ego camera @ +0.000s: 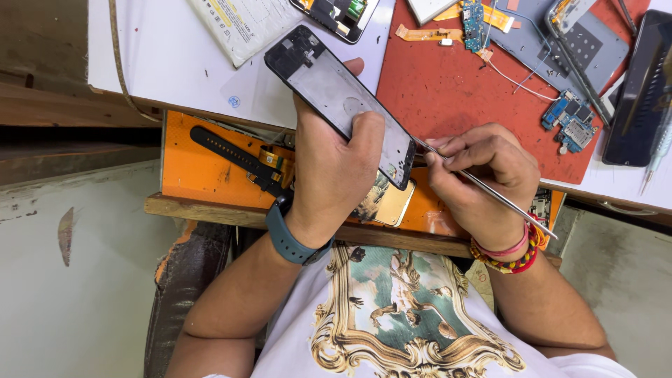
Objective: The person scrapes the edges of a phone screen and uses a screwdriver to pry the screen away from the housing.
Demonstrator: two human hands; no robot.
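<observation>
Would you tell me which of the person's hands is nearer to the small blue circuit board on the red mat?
Right. The right hand, holding a thin metal tool, sits just below and left of the blue circuit board; the left hand, gripping the phone frame, is farther left.

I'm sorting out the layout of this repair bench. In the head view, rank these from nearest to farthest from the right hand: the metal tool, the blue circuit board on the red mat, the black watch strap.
1. Metal tool: held in the right hand.
2. Blue circuit board: up and to the right, on the red mat.
3. Black watch strap: far across, beyond the left hand, on the orange surface.
</observation>
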